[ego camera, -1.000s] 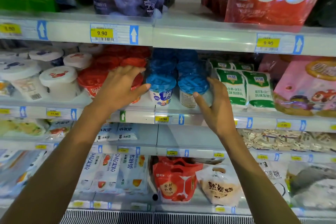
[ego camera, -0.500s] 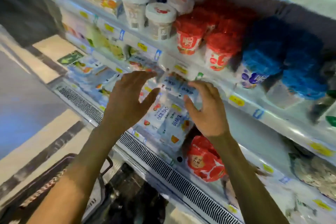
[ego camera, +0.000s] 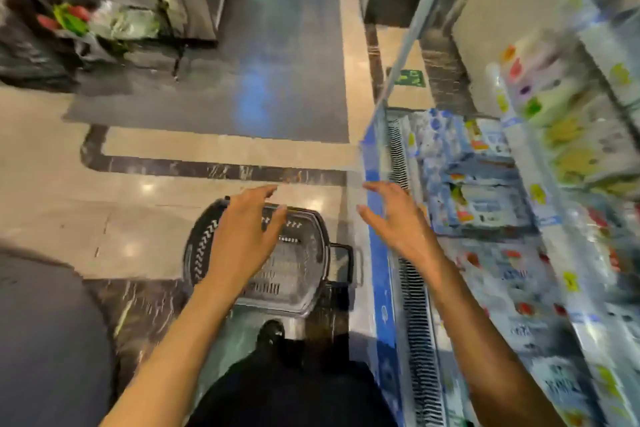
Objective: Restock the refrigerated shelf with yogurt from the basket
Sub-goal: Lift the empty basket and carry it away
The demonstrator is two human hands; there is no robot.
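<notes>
Both hands were empty: the left hand (ego camera: 242, 236) hovered over the black basket (ego camera: 294, 270), which stood on the floor (ego camera: 104, 218) at 6 o'clock of the view. The right hand (ego camera: 398, 222) hung at the basket's 2 o'clock, beside the refrigerated shelf (ego camera: 375, 218), and the fingers (ego camera: 259, 191) of each were spread and relaxed, gripping nothing. No yogurt showed in the basket's uncovered part, only slatted bottom, with the rest hidden under the left hand. Judgement: the palms-down spread suits reaching in for more stock, and the basket was parked beside the shelf to keep transfers short.
</notes>
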